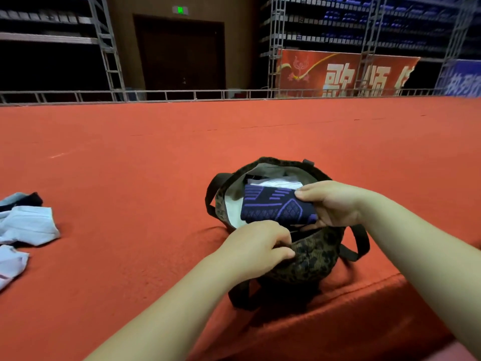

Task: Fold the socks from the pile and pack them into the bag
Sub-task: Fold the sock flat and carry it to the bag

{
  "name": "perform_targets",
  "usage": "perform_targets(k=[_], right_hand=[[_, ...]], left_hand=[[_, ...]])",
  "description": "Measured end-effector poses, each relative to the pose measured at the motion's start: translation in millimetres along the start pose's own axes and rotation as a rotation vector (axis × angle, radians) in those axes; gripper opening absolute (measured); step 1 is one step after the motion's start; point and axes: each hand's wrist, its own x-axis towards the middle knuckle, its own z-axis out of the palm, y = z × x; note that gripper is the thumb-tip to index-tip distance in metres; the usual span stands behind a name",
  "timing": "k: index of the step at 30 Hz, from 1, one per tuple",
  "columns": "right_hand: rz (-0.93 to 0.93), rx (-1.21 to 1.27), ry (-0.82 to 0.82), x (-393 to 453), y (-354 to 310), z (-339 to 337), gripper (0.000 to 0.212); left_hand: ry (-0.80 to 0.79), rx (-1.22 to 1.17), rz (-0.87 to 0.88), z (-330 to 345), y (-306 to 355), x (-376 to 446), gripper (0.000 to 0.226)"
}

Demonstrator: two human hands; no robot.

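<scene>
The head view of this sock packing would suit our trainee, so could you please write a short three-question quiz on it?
1. True or false: the folded navy sock with purple pattern is above the open dark patterned fabric bag.
2. Which hand grips the bag's near rim?
3. Where do the unfolded pale blue socks lie: A left, B right?

Key: 1 true. 2 left hand; the right hand holds the sock. 3 A.

The bag [307, 259] mouth is largely blocked: the folded navy sock [276, 207] spans it, with white fabric [276, 183] behind. The left hand [256, 243] grips the near rim; the right hand [330, 201] holds the sock's right end. A narrow gap remains along the left inner wall. Open red table [156, 152] lies between the bag and the sock pile [24, 225] at far left. Behind the bag, the table runs unobstructed to the railing [182, 95].
</scene>
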Motion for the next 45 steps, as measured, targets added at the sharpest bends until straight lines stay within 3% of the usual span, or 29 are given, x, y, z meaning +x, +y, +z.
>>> perform_targets(k=[6,10,14,18,21,23,24,26,27,29,32,37,41,45], right_hand=[[0.074,-0.396,0.044,11.5,0.8,-7.3,0.017],[0.158,-0.441,0.005,11.8,-2.3,-17.7,0.014],[0.201,-0.47,-0.017,15.8,-1.1,-30.4,0.01],[0.239,-0.49,0.055,18.0,10.2,-35.3,0.008],[0.091,-0.748,0.219,12.3,10.6,-32.0,0.022],[-0.173,-0.957,0.435,0.3,7.5,-17.8,0.028],[-0.327,-0.948,0.474,-9.0,5.7,-7.7,0.031],[-0.45,-0.856,0.27,-27.0,3.2,11.8,0.039],[-0.388,-0.857,0.132,-32.3,3.5,19.1,0.041],[-0.193,-0.932,-0.02,-32.9,8.8,21.9,0.025],[-0.157,-0.969,0.012,-24.2,7.9,8.1,0.02],[-0.123,-0.922,0.045,-12.5,-11.0,-8.3,0.058],[-0.125,-1.073,0.116,-2.9,-1.2,-10.1,0.036],[-0.178,-0.882,0.113,-1.2,-9.3,-8.6,0.032]], left_hand=[[0.151,-0.025,-0.009,7.8,-3.0,-7.6,0.017],[0.194,-0.148,0.05,-12.1,3.8,-5.6,0.014],[0.13,-0.105,0.052,-22.8,4.1,6.9,0.017],[0.041,0.084,0.052,-17.2,-19.6,14.5,0.042],[-0.016,0.015,0.048,-13.7,-31.8,13.2,0.04],[-0.055,-0.014,0.061,-9.6,-35.9,13.3,0.033],[-0.061,-0.032,0.058,-9.0,-35.7,13.2,0.032],[-0.052,-0.061,0.024,-11.9,-33.4,13.0,0.032],[-0.051,-0.061,0.001,-14.8,-31.8,13.1,0.034],[-0.074,-0.105,-0.027,-20.4,-31.5,14.0,0.032],[-0.101,-0.331,-0.065,-30.5,-35.9,16.4,0.035],[-0.085,-0.42,-0.049,-50.2,-38.0,33.1,0.036],[-0.139,-0.227,-0.062,-59.9,-62.2,34.9,0.012],[0.065,-0.195,0.006,-77.9,-74.8,34.5,0.014]])
